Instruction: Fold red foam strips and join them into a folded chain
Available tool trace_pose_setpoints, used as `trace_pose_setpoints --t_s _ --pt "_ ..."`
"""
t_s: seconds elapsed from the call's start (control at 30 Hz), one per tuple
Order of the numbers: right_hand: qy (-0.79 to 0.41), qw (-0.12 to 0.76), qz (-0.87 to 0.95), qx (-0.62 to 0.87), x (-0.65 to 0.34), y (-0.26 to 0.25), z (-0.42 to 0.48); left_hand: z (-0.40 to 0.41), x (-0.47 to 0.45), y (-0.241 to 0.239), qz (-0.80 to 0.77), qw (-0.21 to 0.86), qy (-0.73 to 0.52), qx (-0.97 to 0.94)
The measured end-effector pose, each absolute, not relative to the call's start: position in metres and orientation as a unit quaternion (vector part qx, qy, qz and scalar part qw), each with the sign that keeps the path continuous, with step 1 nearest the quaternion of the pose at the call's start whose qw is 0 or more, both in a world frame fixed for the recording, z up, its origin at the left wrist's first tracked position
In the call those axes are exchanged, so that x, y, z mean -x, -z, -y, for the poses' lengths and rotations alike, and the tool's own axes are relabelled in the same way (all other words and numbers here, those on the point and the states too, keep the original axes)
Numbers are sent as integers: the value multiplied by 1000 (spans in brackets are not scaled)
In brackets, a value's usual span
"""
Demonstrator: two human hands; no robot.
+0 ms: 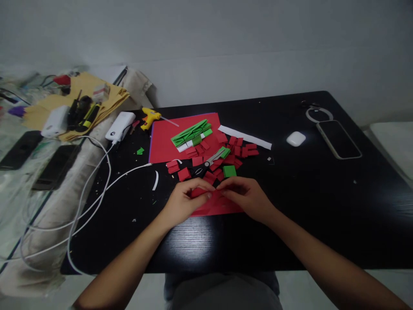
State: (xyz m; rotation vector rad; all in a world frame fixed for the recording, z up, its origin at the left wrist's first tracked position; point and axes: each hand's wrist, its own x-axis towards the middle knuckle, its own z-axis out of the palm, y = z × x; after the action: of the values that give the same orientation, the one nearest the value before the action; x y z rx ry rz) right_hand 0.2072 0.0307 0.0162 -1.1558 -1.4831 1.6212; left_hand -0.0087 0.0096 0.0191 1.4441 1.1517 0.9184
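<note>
Over the near part of the table, my left hand (183,202) pinches a piece of red paper (219,207) between thumb and fingers. Opposite it, my right hand (250,199) pinches the same paper, fingertips close to the left ones. Just beyond my hands lie several small folded red paper pieces (184,174) and a folded green paper piece (229,171). Scissors (214,158) rest among them, partly covered. Behind is a red sheet (161,137) with pleated green paper (191,132) on top. My fingers hide part of the held paper.
A yellow glue gun (149,118) and a white power bank (120,125) with white cables are at the back left of the black table (309,224). To the right lie a white paper strip (245,137), an earbud case (296,138) and a phone (338,139).
</note>
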Motion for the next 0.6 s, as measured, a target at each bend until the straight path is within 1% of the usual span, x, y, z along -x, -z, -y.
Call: trace_pose_setpoints --t_s 0.1,0.3,0.43,0.6 --pt "-637 323 552 429 -209 -18 -33 -10 10 -22 -479 511 -376 -607" --pt "-740 291 461 394 -211 -21 -32 -10 11 -24 -481 512 -371 -608" --pt "-735 274 456 420 -209 -20 -31 -9 10 -24 -479 504 -371 -615" --pt "-702 269 491 440 -208 -18 -32 -8 12 -21 -467 492 -371 -633"
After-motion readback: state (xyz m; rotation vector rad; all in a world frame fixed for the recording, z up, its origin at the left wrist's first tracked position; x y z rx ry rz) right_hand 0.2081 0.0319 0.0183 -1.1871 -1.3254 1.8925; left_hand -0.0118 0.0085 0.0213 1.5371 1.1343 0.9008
